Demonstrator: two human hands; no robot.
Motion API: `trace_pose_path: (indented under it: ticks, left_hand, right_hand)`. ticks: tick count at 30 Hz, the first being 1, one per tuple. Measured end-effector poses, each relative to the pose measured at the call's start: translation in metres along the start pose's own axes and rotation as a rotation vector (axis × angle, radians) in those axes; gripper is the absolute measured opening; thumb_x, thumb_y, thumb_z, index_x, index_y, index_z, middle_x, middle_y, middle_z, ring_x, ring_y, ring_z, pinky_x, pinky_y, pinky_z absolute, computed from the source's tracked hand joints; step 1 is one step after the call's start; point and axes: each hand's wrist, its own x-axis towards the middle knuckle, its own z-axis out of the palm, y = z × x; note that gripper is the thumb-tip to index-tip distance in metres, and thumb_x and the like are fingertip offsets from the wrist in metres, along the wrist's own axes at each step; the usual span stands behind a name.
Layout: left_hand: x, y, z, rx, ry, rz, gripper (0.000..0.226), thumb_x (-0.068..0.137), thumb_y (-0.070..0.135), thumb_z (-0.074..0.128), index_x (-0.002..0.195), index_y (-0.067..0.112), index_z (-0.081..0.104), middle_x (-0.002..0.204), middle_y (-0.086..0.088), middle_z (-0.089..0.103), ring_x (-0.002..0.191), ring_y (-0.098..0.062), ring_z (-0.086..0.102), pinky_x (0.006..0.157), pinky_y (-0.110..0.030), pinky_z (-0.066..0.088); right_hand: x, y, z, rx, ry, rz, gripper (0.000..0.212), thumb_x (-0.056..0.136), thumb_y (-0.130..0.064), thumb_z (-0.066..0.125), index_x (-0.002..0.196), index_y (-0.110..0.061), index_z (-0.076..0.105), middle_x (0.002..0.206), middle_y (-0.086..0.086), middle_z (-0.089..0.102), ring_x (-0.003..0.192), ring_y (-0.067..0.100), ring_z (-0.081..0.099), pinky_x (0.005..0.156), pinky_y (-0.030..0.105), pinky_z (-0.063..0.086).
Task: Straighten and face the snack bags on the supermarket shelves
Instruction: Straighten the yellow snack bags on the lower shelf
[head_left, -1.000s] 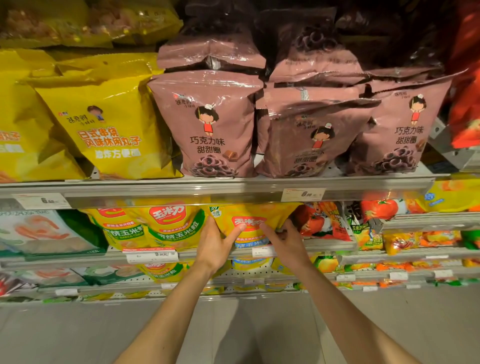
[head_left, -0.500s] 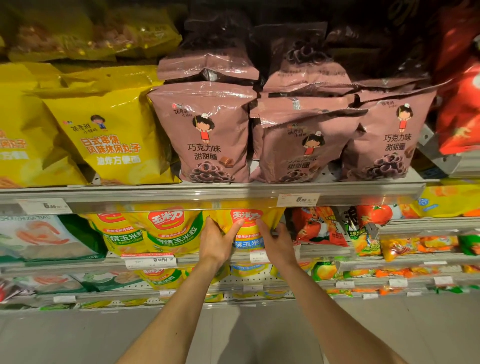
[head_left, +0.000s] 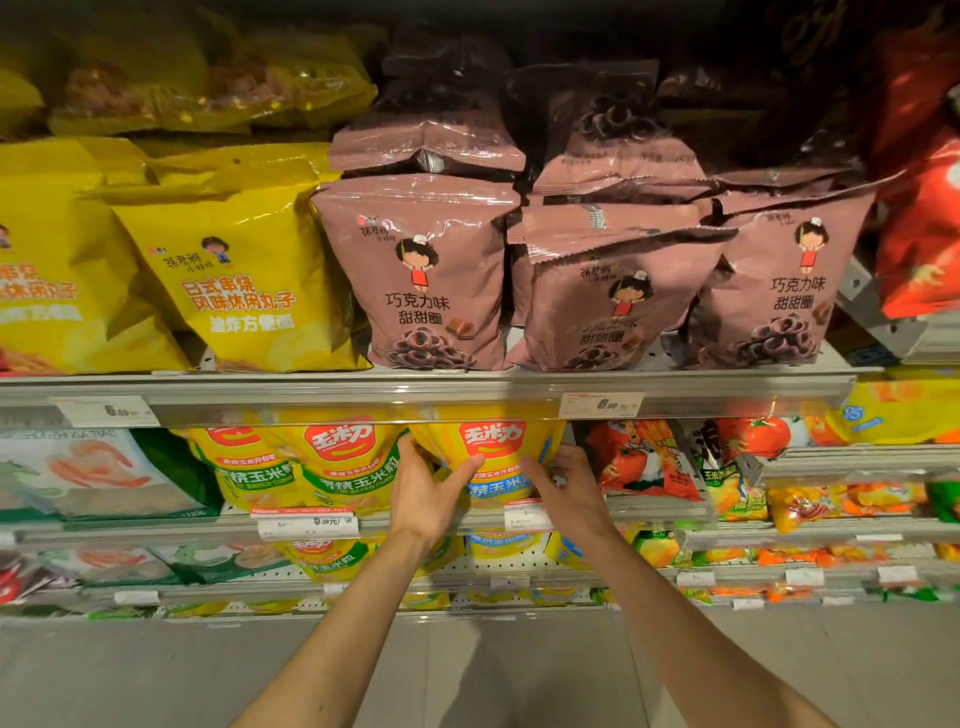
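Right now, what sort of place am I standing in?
Most likely a supermarket snack aisle: tiered shelves packed with snack bags, price tags clipped along the edges, and both hands on a yellow bag.

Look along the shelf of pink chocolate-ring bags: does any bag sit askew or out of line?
Yes. The middle pink bag leans, its top seam slanting and its print tilted, while the left pink bag stands upright and faces front. More pink bags lie flat on top instead of standing.
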Motion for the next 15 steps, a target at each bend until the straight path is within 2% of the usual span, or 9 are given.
trace_pose_path:
  ticks: [4, 6, 9, 12, 15]
  left_hand:
    - [0.007, 0.008, -0.002, 0.059, -0.034, -0.013, 0.068, 0.075, 0.049, 0.086, 0.119, 0.025, 0.039, 0.118, 0.002, 0.067, 0.109, -0.021, 0.066, 0.097, -0.045, 0.054]
    - [0.007, 0.006, -0.006, 0.044, -0.064, -0.004, 0.067, 0.077, 0.049, 0.085, 0.122, 0.024, 0.041, 0.118, 0.003, 0.068, 0.111, -0.020, 0.066, 0.099, -0.045, 0.053]
    - [0.004, 0.003, -0.014, -0.005, -0.077, 0.015, 0.063, 0.081, 0.043, 0.083, 0.126, 0.020, 0.046, 0.115, 0.007, 0.068, 0.110, -0.015, 0.066, 0.100, -0.043, 0.054]
    - [0.000, -0.001, -0.023, -0.059, -0.030, 0.040, 0.056, 0.084, 0.036, 0.081, 0.128, 0.021, 0.050, 0.120, 0.007, 0.068, 0.111, -0.011, 0.066, 0.099, -0.042, 0.055]
    - [-0.003, -0.001, -0.028, -0.086, 0.003, 0.067, 0.063, 0.085, 0.031, 0.081, 0.137, 0.022, 0.048, 0.129, 0.006, 0.065, 0.115, -0.008, 0.064, 0.099, -0.038, 0.056]
  right_hand:
    - [0.000, -0.002, 0.005, 0.040, 0.021, 0.032, 0.017, 0.098, -0.031, 0.065, 0.094, -0.032, 0.048, 0.098, -0.016, 0.059, 0.087, -0.006, 0.057, 0.064, 0.006, 0.045]
    - [0.000, -0.005, 0.007, 0.050, 0.025, 0.032, 0.018, 0.099, -0.029, 0.064, 0.092, -0.032, 0.047, 0.096, -0.018, 0.058, 0.084, -0.006, 0.057, 0.063, 0.003, 0.045]
    - [0.000, -0.009, 0.008, 0.030, 0.020, 0.027, 0.015, 0.097, -0.037, 0.064, 0.101, -0.032, 0.050, 0.100, -0.019, 0.058, 0.093, 0.002, 0.059, 0.066, 0.006, 0.042]
    - [0.003, -0.008, 0.011, 0.019, 0.000, 0.018, 0.036, 0.095, -0.044, 0.064, 0.121, -0.022, 0.052, 0.106, -0.018, 0.061, 0.101, 0.001, 0.061, 0.071, 0.008, 0.042]
    - [0.006, -0.009, 0.015, -0.001, -0.016, 0.039, 0.040, 0.095, -0.046, 0.063, 0.124, -0.019, 0.055, 0.105, -0.014, 0.063, 0.095, -0.002, 0.061, 0.079, 0.020, 0.048]
